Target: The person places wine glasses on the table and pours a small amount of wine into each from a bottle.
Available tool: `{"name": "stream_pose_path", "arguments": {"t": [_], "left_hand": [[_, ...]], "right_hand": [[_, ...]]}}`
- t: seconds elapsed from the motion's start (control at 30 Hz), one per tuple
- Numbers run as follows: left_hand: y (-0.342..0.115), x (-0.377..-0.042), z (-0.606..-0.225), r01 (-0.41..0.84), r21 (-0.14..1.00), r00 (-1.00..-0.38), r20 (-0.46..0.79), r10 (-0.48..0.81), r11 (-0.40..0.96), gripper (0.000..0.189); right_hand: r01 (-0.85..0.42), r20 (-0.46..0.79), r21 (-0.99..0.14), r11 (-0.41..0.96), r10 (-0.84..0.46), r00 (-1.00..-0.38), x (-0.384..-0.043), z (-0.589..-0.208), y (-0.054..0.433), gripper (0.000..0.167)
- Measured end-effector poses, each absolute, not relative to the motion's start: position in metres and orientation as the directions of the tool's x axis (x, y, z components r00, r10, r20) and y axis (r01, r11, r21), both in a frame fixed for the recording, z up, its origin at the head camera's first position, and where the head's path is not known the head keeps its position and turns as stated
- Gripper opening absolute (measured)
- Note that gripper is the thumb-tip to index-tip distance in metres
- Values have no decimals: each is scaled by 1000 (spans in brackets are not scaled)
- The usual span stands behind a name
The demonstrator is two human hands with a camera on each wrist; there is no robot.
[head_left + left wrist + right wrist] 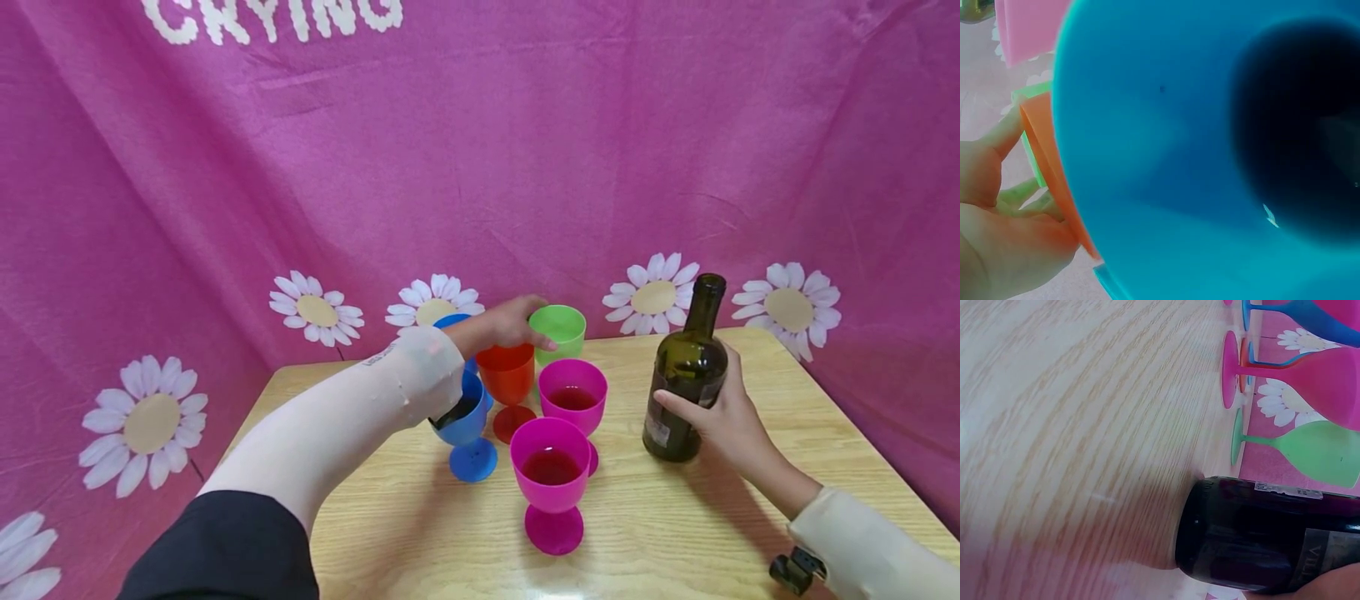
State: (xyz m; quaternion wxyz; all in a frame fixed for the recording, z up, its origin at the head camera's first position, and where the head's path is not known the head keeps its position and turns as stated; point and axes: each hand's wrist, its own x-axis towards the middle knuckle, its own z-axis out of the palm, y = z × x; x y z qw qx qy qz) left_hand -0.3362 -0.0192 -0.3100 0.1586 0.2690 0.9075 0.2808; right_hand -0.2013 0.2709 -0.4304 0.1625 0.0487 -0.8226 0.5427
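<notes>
At the back of the group, my left hand reaches over the goblets, with thumb and fingers round the near left side of a green goblet. Below that hand stands an orange-red goblet; a blue goblet with dark liquid fills much of the left wrist view. My right hand grips a dark green wine bottle upright by its body. Its base is at or just above the tabletop; I cannot tell which. Two pink goblets, one in front and one behind, contain red liquid.
A second blue goblet is mostly hidden behind my left wrist. All this stands on a light wooden table. Pink cloth with white daisies hangs close behind the table and along its sides.
</notes>
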Motion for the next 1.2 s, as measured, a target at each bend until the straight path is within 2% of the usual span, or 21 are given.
{"name": "stream_pose_path", "arguments": {"t": [0.37, 0.93, 1.2], "left_hand": [[-17, -334, -319, 301, 687, -833, -147, 533, 661, 77], [-16, -333, -319, 255, 688, -844, -185, 504, 680, 81], [-16, -332, -317, 235, 694, -847, -197, 494, 681, 80]], "right_hand": [[-247, 310, -879, 409, 94, -946, -202, -432, 273, 100], [-232, 272, -899, 372, 59, -960, -205, -428, 274, 102], [-272, 319, -867, 417, 46, -947, -217, -420, 270, 96]]}}
